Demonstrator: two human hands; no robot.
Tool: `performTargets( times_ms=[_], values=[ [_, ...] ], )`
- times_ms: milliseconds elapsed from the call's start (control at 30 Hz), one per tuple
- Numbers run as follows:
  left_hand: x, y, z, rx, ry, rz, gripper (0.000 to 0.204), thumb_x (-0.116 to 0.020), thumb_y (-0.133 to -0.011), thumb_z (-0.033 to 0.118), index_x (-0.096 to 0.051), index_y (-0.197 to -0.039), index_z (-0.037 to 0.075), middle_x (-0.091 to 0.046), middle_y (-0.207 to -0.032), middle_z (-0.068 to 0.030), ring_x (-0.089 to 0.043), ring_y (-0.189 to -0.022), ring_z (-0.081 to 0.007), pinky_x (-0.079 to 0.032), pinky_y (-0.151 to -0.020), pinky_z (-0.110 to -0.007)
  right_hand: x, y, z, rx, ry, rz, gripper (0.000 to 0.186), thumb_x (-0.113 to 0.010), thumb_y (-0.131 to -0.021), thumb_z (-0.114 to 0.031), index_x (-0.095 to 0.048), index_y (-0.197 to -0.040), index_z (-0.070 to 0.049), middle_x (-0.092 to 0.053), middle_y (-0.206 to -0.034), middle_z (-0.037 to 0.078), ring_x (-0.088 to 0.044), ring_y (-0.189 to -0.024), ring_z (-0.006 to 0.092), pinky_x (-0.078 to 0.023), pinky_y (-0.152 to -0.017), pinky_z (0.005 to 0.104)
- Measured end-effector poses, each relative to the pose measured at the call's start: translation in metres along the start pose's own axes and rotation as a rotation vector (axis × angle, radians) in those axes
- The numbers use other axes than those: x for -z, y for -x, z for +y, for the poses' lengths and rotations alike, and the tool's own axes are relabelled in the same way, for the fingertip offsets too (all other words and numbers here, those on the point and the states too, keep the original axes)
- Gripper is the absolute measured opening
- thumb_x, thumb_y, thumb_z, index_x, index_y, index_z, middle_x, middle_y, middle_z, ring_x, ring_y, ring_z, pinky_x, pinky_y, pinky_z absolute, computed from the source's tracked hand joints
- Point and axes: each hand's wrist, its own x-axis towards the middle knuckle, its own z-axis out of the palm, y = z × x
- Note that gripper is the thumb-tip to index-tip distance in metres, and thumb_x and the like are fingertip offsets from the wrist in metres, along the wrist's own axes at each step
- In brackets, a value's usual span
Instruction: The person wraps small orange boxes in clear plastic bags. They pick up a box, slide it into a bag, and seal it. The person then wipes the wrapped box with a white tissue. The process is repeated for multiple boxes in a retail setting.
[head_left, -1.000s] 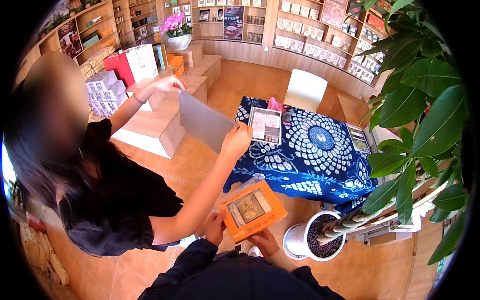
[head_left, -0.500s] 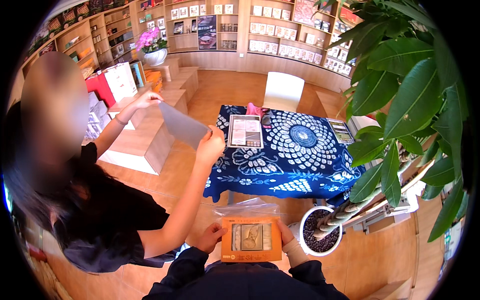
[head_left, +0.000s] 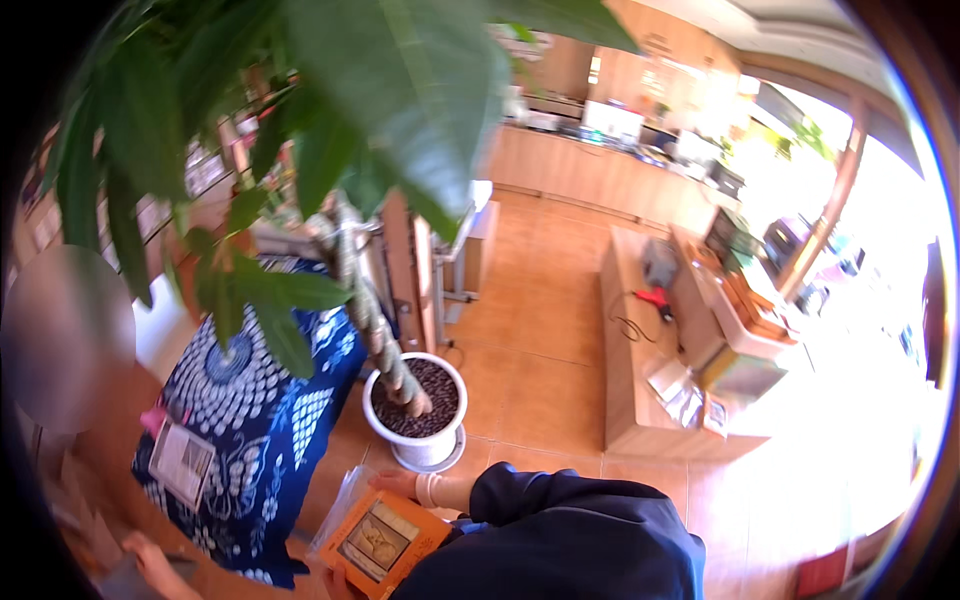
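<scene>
An orange box (head_left: 428, 527) with a window, showing a pale figured piece inside, is held low in front of me between both hands. My right hand (head_left: 395, 482) closes around its far edge, by the wristband. At the near edge my left hand (head_left: 338, 584) grips the box, only a few fingers showing at the bottom of the picture. A clear plastic bag (head_left: 345, 507) sticks out along the box's left side, its lower part hidden by the box.
A white pot (head_left: 415, 447) with a braided-trunk tree stands just beyond my right hand. Left of it is a table with a blue patterned cloth (head_left: 255, 480) and a printed sheet (head_left: 181, 464). Another person's hand (head_left: 155, 566) is at lower left. A wooden bench (head_left: 640, 400) stands right.
My view has swung right, bringing a counter and windows into sight. The box stays in both hands and now appears tilted. The other person has shifted to the left edge of view.
</scene>
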Motion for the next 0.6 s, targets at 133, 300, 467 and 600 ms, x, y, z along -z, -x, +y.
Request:
performTargets(
  times_ms=[133,300,467,600],
  values=[
    [-0.027,-0.043,-0.002,-0.191,-0.194,-0.076,0.026,-0.054,-0.087,0.014,-0.05,-0.105,-0.004,-0.057,-0.097,-0.0148,-0.056,-0.084,-0.0248,-0.047,-0.073,-0.036,0.021,0.041,0.005,0.036,-0.14,0.134,0.043,-0.049,-0.088,-0.04,-0.056,-0.111,-0.004,-0.058,-0.106,0.009,-0.051,-0.102,0.019,-0.039,-0.09,0.0313],
    [-0.045,-0.079,-0.012,-0.326,-0.303,-0.144,0.028,-0.052,-0.087,0.015,-0.048,-0.108,-0.003,-0.056,-0.101,-0.0137,-0.055,-0.088,-0.0229,-0.046,-0.076,-0.034,0.034,0.063,0.006,0.087,-0.166,0.217,0.044,-0.051,-0.086,-0.042,-0.055,-0.113,-0.007,-0.056,-0.106,0.009,-0.049,-0.103,0.0191,-0.038,-0.091,0.0315],
    [-0.042,-0.091,-0.01,-0.429,-0.308,-0.195,0.03,-0.051,-0.088,0.015,-0.047,-0.111,-0.003,-0.055,-0.105,-0.0126,-0.055,-0.093,-0.021,-0.045,-0.079,-0.032,0.04,0.036,0.001,0.044,0.126,0.191,0.044,-0.053,-0.084,-0.045,-0.056,-0.11,-0.009,-0.057,-0.1,0.007,-0.05,-0.098,0.0172,-0.039,-0.088,0.0319],
    [-0.017,-0.092,-0.022,-0.498,-0.213,-0.191,0.032,-0.05,-0.088,0.016,-0.046,-0.114,-0.002,-0.055,-0.108,-0.0117,-0.054,-0.096,-0.0195,-0.045,-0.081,-0.031,0.041,0.039,0.033,0.462,0.321,0.234,0.033,-0.051,-0.084,-0.012,-0.05,-0.116,-0.006,-0.052,-0.112,0.011,-0.051,-0.102,0.0248,-0.042,-0.09,0.0332]
  ],
)
